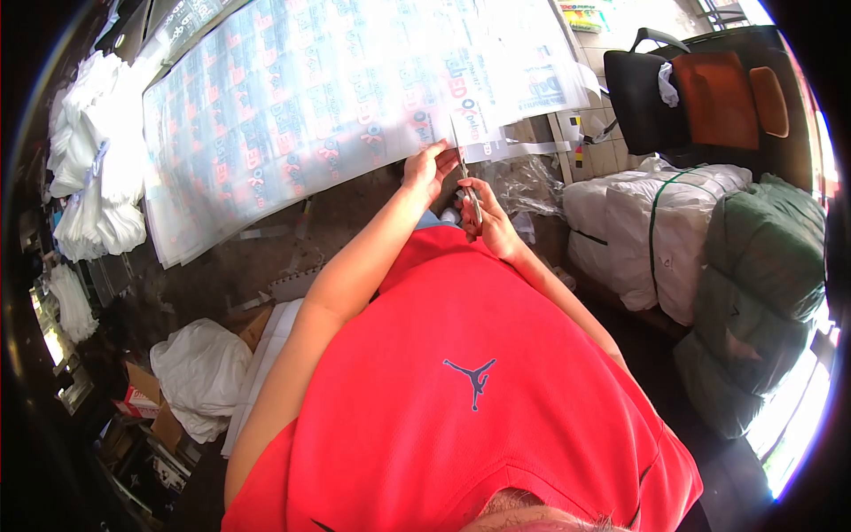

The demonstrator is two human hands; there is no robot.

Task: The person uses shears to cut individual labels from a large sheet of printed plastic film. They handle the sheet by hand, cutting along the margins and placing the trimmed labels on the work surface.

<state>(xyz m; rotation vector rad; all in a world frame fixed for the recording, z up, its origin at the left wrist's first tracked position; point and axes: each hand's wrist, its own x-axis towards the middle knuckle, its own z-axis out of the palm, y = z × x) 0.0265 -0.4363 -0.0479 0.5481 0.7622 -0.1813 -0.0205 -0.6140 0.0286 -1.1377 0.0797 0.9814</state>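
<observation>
A large translucent sheet (292,115) printed with rows of red and blue lettering spreads in front of me. My left hand (430,170) is closed on its near edge, thumb and fingers pinching the material. Just to the right, my right hand (493,222) grips a pair of scissors (471,197) by the handles. The blades point away from me and lie at the sheet, beside my left fingertips. A narrow strip (523,151) runs along the sheet's edge to the right of the blades.
Wrapped white bales (656,222) and a dark green bundle (762,266) stand at right, below a black and orange chair (718,97). Bunches of white plastic (97,168) hang at left. A white sack (202,372) and cardboard box (142,390) are lower left. Clear plastic (529,186) lies crumpled nearby.
</observation>
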